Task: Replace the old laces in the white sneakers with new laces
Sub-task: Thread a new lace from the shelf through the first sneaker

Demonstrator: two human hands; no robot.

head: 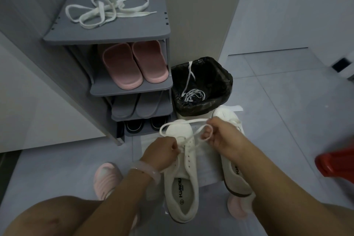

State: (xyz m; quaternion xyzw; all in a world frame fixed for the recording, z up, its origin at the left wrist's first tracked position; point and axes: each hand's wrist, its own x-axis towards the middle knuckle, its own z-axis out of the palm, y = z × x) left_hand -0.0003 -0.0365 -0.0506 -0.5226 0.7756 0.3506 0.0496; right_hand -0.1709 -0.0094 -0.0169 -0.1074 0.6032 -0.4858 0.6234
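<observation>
Two white sneakers stand on the floor in front of me, the left sneaker (183, 184) and the right sneaker (236, 178). A white lace (178, 122) runs from the left sneaker's eyelets in a loop over its toe. My left hand (161, 152) pinches the lace at the eyelets. My right hand (220, 136) holds the lace's other part looped round its fingers. Another wide white lace (107, 10) lies tangled on top of the grey shoe rack (107, 34). A thin white lace (191, 92) lies in the black-lined bin (201, 86).
The rack holds pink slippers (134, 63), grey slippers (138, 105) and dark shoes (145, 123). The bin stands right behind the sneakers. My feet wear pink slippers (107, 178). A red object (335, 165) is at the right edge. A beige cabinet wall rises behind the bin.
</observation>
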